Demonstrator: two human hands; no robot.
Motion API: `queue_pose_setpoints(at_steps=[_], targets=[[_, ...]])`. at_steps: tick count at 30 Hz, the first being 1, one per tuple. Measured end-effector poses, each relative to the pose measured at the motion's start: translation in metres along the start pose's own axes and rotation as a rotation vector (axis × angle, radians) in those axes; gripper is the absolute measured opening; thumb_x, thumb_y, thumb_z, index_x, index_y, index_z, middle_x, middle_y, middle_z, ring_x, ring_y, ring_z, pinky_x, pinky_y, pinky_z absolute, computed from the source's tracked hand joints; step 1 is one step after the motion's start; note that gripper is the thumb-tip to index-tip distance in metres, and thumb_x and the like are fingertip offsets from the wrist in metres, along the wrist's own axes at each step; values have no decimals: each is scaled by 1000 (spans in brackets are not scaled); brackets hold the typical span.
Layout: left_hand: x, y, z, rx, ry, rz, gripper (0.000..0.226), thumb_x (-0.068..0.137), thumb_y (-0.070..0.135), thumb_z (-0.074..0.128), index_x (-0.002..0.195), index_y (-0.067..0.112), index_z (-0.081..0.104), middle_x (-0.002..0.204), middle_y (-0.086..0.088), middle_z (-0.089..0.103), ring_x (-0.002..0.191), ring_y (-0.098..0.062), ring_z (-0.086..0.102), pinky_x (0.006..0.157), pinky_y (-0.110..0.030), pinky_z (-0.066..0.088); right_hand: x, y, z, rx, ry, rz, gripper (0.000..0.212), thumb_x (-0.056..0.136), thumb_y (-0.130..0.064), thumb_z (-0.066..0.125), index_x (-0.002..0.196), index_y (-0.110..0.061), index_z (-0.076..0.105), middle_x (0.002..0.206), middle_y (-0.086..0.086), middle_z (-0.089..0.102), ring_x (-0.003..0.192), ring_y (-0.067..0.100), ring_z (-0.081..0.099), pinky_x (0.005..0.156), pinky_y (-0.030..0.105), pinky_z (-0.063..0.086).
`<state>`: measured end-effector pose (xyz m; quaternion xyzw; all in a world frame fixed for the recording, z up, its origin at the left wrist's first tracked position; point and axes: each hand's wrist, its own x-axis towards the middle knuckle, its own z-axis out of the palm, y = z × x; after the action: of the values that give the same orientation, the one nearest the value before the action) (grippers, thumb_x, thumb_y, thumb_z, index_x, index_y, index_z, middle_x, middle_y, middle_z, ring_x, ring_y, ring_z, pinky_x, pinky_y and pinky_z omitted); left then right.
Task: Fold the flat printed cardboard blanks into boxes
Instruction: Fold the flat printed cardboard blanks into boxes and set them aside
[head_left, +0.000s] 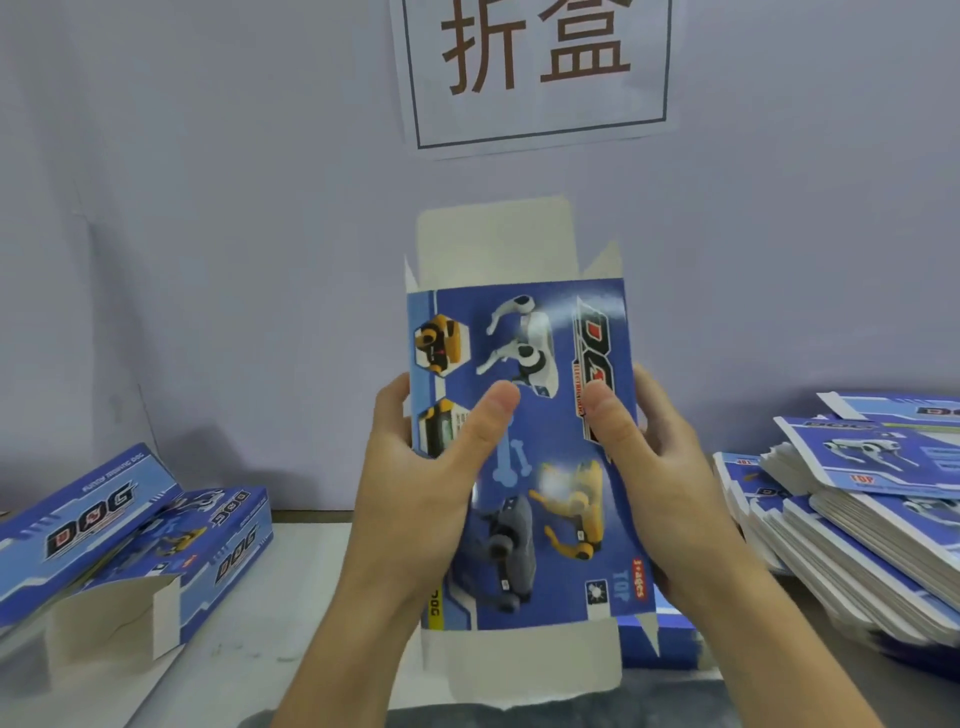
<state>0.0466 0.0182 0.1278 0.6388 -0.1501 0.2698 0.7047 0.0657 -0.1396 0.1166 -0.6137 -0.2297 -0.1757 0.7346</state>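
Blank (540, 415) upright between left hand (415, 478) and right hand (670, 467), thumbs across its printed face, fingers curled behind.

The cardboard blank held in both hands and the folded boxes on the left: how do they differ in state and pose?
The held blank is raised upright off the table, while the folded boxes lie on the table. The blank's end flaps stand open at top and bottom; the nearest folded box has taken its box shape, though one end flap is open. The left hand and right hand grip the blank; nothing touches the boxes. Both carry the same blue DOG print.
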Motion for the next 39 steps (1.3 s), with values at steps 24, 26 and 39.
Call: queue_pose_setpoints(at_steps=[24, 26, 39], targets=[[-1, 3, -18, 832, -69, 493, 95, 65, 79, 60, 143, 40, 25, 115, 31, 32, 107, -4, 43, 89, -45, 52, -8, -40, 1, -374, -13, -287, 46, 100, -45, 51, 72, -16, 73, 66, 7, 72, 62, 24, 67, 58, 40, 51], [0, 3, -22, 802, -49, 462, 97, 63, 80, 63, 144, 39, 27, 118, 29, 36, 109, -3, 44, 92, -45, 52, -7, -38, 1, -393, -95, -279, 30, 96, -38, 52, 81, -21, 72, 78, 2, 73, 73, 20, 69, 63, 39, 55], [-5, 13, -12, -21, -155, 282, 64, 84, 40, 70, 142, 28, 44, 125, 6, 69, 114, -18, 68, 88, -29, 58, -8, -28, 11, -45, -10, -310, 80, 84, -50, 63, 152, -46, 22, 133, -22, 61, 121, 4, 61, 94, 26, 54]])
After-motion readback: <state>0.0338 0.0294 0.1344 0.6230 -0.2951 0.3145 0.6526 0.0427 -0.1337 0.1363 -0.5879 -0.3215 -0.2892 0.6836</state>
